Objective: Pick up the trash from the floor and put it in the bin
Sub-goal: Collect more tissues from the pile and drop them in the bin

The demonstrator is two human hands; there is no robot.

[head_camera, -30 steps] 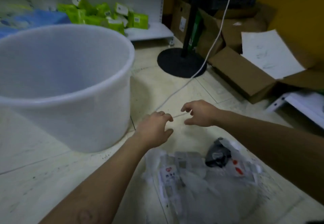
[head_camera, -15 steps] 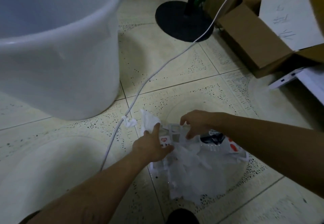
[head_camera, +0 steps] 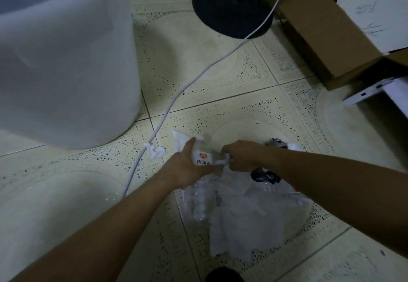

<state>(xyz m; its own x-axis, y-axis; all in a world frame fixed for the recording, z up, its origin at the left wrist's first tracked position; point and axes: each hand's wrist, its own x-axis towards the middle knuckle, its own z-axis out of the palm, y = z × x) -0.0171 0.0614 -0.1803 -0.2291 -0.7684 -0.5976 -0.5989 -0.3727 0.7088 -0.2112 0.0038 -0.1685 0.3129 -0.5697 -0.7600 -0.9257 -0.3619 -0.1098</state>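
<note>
The person is bent low over the tiled floor [head_camera: 220, 65], both bare arms reaching down to a trash pile [head_camera: 242, 213] of crumpled clear and white plastic that lies on the tiles right in front of them. The left hand [head_camera: 187, 167] grips a labelled wrapper [head_camera: 202, 157] at the top of the heap, white with a red mark and dark print, the thumb stretched up along its far edge. The right hand [head_camera: 240, 156] is just beside it, its fingers curled down and pinching the bunched plastic of the pile where it meets that wrapper. The two hands almost touch. A black scrap [head_camera: 265, 175] pokes out under the right wrist, in among the plastic.

The bin [head_camera: 66, 61], a big white translucent plastic tub, stands on the floor to the left and beyond the pile, apart from it. A white cable [head_camera: 198, 78] runs across the tiles between bin and pile, from the round black stand base [head_camera: 229, 10] at the top down past the left forearm. A small crumpled white scrap [head_camera: 155, 151] lies against the cable, near the left hand.

On the right, an open cardboard box [head_camera: 320, 27] holds a white sheet of paper [head_camera: 375, 10] with scribbles, and a white shelf foot [head_camera: 375, 89] shows below it. At the bottom edge sits a dark rounded shape [head_camera: 223, 275]; I cannot tell what it is.
</note>
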